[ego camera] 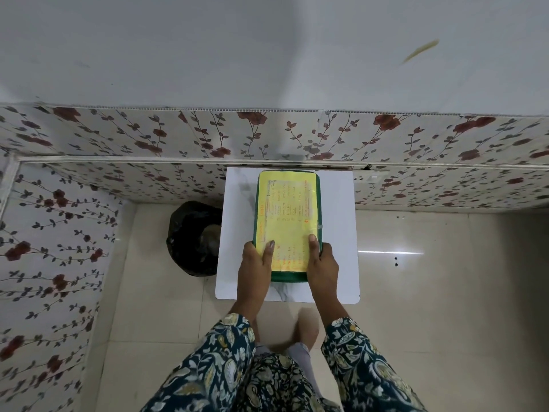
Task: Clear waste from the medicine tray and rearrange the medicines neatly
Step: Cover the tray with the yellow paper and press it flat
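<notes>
The green box (318, 203) looks like plastic, topped with matt yellow paper (286, 215); white table (338, 233) smooth, floor tiles (430, 292) glossy, bin bag (190, 233) shiny black plastic.

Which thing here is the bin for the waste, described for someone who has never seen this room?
Find the small white table against the flowered wall. On the floor just left of it stands the bin, partly tucked behind the table's edge. It is the only black thing here, round and lined with a shiny black bag.

White table (338, 233), black-lined bin (194, 237) beside it, floral wall panels (148, 135), glossy tiled floor (445, 292)
</notes>
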